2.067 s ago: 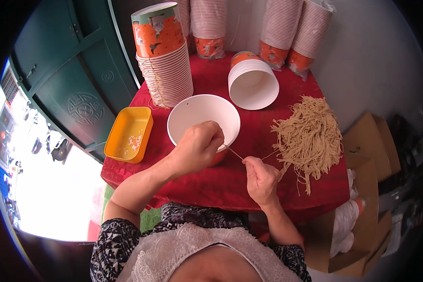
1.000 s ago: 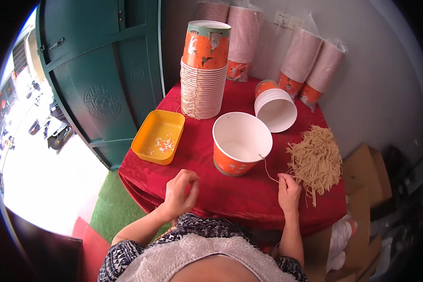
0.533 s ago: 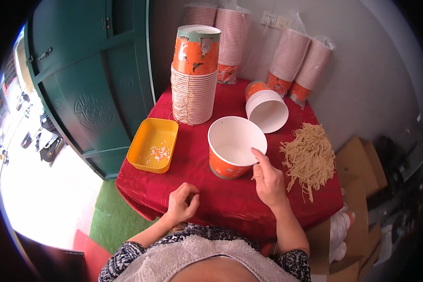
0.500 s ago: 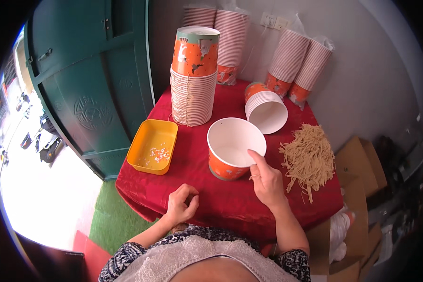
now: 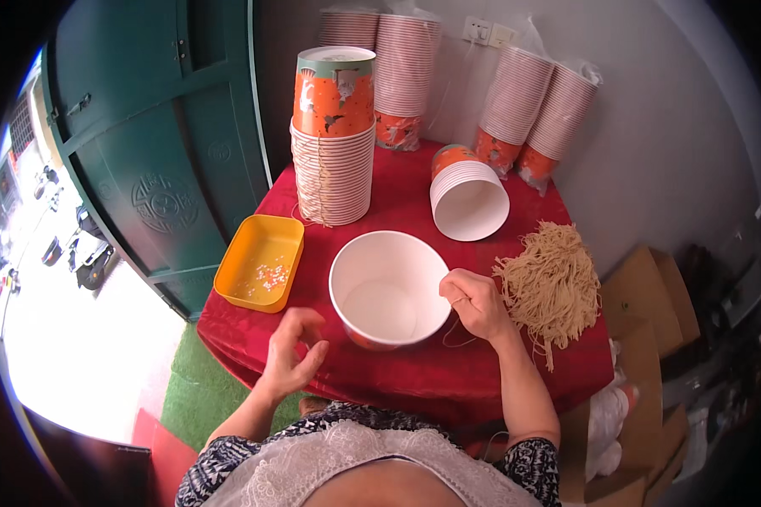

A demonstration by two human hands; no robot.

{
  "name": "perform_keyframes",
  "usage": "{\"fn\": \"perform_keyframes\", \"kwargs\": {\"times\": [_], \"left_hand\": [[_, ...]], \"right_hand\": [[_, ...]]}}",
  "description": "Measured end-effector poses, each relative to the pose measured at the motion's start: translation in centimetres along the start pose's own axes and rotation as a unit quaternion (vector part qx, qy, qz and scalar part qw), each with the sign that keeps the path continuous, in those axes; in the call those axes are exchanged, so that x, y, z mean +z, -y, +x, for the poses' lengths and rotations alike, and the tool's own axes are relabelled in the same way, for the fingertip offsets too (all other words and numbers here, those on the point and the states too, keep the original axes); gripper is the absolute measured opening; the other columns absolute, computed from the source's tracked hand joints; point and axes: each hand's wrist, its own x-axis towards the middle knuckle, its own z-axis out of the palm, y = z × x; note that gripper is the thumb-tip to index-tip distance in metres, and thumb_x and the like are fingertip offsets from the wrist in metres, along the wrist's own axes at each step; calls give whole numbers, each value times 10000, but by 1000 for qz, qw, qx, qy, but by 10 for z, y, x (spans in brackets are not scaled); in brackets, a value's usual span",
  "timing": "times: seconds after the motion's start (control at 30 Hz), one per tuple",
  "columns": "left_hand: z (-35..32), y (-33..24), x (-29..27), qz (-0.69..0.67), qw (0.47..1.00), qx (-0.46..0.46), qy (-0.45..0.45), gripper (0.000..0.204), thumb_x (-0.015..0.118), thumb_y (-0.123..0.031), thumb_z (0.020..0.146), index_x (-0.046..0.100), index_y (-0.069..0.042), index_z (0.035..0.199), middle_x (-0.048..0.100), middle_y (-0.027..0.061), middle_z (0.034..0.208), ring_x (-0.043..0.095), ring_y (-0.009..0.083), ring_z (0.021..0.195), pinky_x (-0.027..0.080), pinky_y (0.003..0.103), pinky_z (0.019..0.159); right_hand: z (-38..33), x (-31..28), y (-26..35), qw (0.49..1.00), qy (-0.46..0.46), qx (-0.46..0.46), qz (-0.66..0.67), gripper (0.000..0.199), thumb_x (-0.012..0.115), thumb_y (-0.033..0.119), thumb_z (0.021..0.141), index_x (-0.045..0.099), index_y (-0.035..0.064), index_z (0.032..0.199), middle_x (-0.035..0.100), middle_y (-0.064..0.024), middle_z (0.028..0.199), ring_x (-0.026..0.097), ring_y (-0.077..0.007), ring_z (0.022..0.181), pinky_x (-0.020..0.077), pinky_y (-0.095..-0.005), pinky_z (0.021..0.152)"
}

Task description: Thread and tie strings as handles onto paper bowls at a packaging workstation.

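A white-lined paper bucket with an orange outside stands mouth up before me. My right hand is closed at its right rim, and a thin string loops down below the fingers. The fingers hide where string and rim meet. My left hand is at the bucket's near left, apart from it, fingers loosely bent and thumb away from them; I make out nothing held. Right of the bucket lies a bundle of beige strings.
A yellow tray with small pale bits sits at the left. Behind it rises a tall bucket stack with strings hanging down. More buckets lie sideways, and bagged stacks lean by the wall. A red cloth covers the table.
The bucket has come nearer and a little left, its mouth tipped more toward me. My right fingers have closed at its rim, and a string shows there. My left hand has lifted leftward and loosened.
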Motion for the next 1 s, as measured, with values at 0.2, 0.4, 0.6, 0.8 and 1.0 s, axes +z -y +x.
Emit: {"fn": "perform_keyframes", "kwargs": {"times": [0.2,0.4,0.6,0.8,1.0], "left_hand": [[53,-39,-17,102,987,87,86,778,718,-43,686,438,-26,1412,262,233,1542,425,354,1323,384,458,1073],[64,-33,-1,40,988,101,110,874,547,-668,875,414,-25,1451,280,249,1556,301,393,1436,259,507,1160],[36,-19,13,59,996,53,-34,793,502,-596,930,433,35,1405,379,258,1485,360,380,1405,292,475,1145],[-21,10,7,-22,991,-21,-131,428,498,-242,938,517,52,1247,563,93,1070,564,145,858,465,270,754],[-31,36,21,96,981,39,-166,210,559,-84,844,597,28,1017,566,79,870,518,119,624,412,244,572]], "right_hand": [[12,-11,-22,989,112,-38,90,174,547,109,966,607,-34,888,608,-126,818,602,-222,729,478,-337,655],[14,-1,-31,984,89,-51,146,172,542,122,987,650,-10,1015,608,-101,870,582,-200,743,474,-310,674],[-4,14,-52,972,-19,-7,234,364,476,253,1055,597,-16,1269,577,-15,816,508,-94,689,419,-251,616],[-18,18,-71,989,3,12,151,404,465,289,1049,616,-48,1213,563,-38,702,525,-109,625,421,-254,588],[-19,21,-77,997,3,-10,77,388,466,286,1048,640,-43,1158,617,-82,705,609,-146,654,464,-281,601]]}}
